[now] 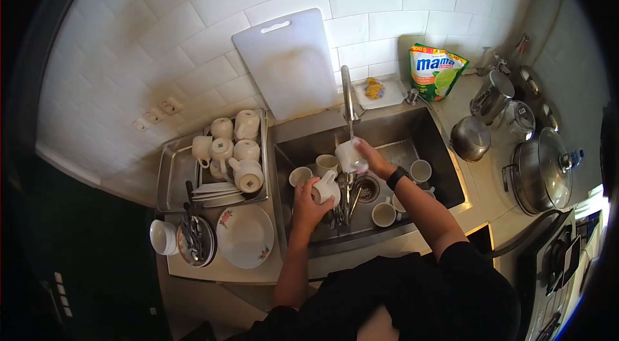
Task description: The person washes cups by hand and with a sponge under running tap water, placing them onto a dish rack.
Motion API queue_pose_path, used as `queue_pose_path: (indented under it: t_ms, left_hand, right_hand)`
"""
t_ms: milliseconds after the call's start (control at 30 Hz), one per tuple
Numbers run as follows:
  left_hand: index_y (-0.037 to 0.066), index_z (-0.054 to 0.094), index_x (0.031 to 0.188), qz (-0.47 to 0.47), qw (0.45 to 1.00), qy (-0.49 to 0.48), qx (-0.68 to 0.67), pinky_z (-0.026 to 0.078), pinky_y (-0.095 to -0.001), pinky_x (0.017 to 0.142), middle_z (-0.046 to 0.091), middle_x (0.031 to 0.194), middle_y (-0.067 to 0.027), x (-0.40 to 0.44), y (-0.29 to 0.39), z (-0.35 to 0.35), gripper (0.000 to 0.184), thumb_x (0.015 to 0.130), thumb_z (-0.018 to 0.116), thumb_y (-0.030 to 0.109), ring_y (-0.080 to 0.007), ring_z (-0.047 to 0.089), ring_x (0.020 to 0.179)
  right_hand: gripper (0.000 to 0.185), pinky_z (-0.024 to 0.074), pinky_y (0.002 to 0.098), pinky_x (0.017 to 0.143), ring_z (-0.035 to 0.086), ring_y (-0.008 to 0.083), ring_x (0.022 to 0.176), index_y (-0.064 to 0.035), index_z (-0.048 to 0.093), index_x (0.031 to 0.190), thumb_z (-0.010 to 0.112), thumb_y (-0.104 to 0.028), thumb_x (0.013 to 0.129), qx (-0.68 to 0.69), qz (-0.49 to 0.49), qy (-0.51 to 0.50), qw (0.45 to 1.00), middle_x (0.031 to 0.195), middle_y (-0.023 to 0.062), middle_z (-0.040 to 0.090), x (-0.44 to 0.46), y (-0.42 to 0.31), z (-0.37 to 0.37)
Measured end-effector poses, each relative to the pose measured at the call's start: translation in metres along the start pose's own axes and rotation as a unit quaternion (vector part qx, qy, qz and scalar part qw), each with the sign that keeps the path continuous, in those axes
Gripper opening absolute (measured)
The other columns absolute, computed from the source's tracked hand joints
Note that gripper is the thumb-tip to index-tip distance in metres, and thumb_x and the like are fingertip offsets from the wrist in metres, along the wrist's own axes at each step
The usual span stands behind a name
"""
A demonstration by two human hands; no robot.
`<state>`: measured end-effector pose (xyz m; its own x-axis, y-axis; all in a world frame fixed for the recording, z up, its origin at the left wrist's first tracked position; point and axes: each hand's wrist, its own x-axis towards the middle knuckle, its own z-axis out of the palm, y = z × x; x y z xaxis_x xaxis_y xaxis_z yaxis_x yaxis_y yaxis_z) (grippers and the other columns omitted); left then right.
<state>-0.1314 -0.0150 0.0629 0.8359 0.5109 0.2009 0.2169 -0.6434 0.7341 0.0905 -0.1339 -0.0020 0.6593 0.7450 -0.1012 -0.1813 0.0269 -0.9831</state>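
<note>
My right hand (374,158) is closed round a white cup (349,156), which sits in the water stream under the faucet (348,93). Over the left part of the steel sink (412,122), my left hand (311,202) grips a second white cup (326,190), its fingers wrapped round it. Two more cups, one of them a cream cup (327,164), stand behind my left hand. On the sink's right side are several white cups, among them one near the front (383,214) and one farther back (420,171).
Left of the sink, a rack (169,180) holds several upturned cups, with a floral plate (245,236), bowls (162,237) and cutlery (193,238) in front. A detergent pouch (437,73), steel pots (470,138) and a lidded pan (540,170) stand right. A cutting board (287,64) leans behind.
</note>
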Motion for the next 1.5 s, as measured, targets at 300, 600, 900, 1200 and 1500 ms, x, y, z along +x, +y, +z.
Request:
queue_pose_path:
  t_ms: [300,600,900,1200,1500]
  left_hand:
    - [0.01,0.049,0.11,0.076,0.994,0.07,-0.027,0.042,-0.038,0.082,0.051,0.105,-0.013,0.032,-0.003,-0.093,0.056,0.061,0.073,0.02,-0.0292,0.05,0.099]
    - [-0.001,0.047,0.11,-0.032,0.965,0.154,0.208,0.043,-0.0386,0.084,0.052,0.109,-0.0198,0.156,-0.031,-0.212,0.064,0.059,0.074,0.027,-0.0336,0.051,0.1]
    - [-0.001,0.053,0.109,-0.129,0.92,-0.004,0.37,0.045,-0.0382,0.084,0.056,0.109,-0.0199,0.24,-0.091,-0.226,0.073,0.054,0.071,0.043,-0.0299,0.055,0.102]
    - [0.004,0.057,0.106,-0.189,0.874,-0.044,0.445,0.047,-0.0368,0.082,0.059,0.108,-0.0137,0.256,-0.077,-0.209,0.072,0.052,0.071,0.048,-0.0265,0.057,0.099]
    - [0.007,0.055,0.105,-0.195,0.83,-0.049,0.52,0.048,-0.0359,0.081,0.057,0.11,-0.011,0.256,-0.053,-0.182,0.07,0.052,0.075,0.047,-0.0255,0.057,0.1]
  right_hand:
    - [0.053,0.0495,0.0413,0.074,0.056,0.0282,0.092,-0.0106,0.039,0.123,0.035,-0.047,0.085,0.318,0.181,-0.033,0.93,0.111,0.0128,0.05,-0.019,-0.012,0.017]
    - [0.068,0.0433,0.0381,0.082,0.053,0.0365,0.091,-0.0136,0.043,0.124,0.071,-0.032,0.065,-0.453,-0.115,-0.028,0.884,0.098,0.0205,0.051,-0.022,-0.052,0.04]
    - [0.071,0.0436,0.0401,0.082,0.051,0.0366,0.09,-0.0109,0.048,0.118,0.074,-0.029,0.054,-0.419,-0.153,0.026,0.895,0.097,0.0202,0.05,-0.02,-0.065,0.032]
    - [0.071,0.0435,0.0392,0.082,0.051,0.035,0.09,-0.0105,0.049,0.117,0.075,-0.029,0.054,-0.408,-0.152,0.043,0.899,0.096,0.0192,0.05,-0.024,-0.068,0.029]
    - [0.07,0.0443,0.0391,0.08,0.052,0.0359,0.089,-0.0079,0.049,0.116,0.075,-0.03,0.055,-0.413,-0.145,0.045,0.898,0.096,0.0203,0.049,-0.025,-0.069,0.03]
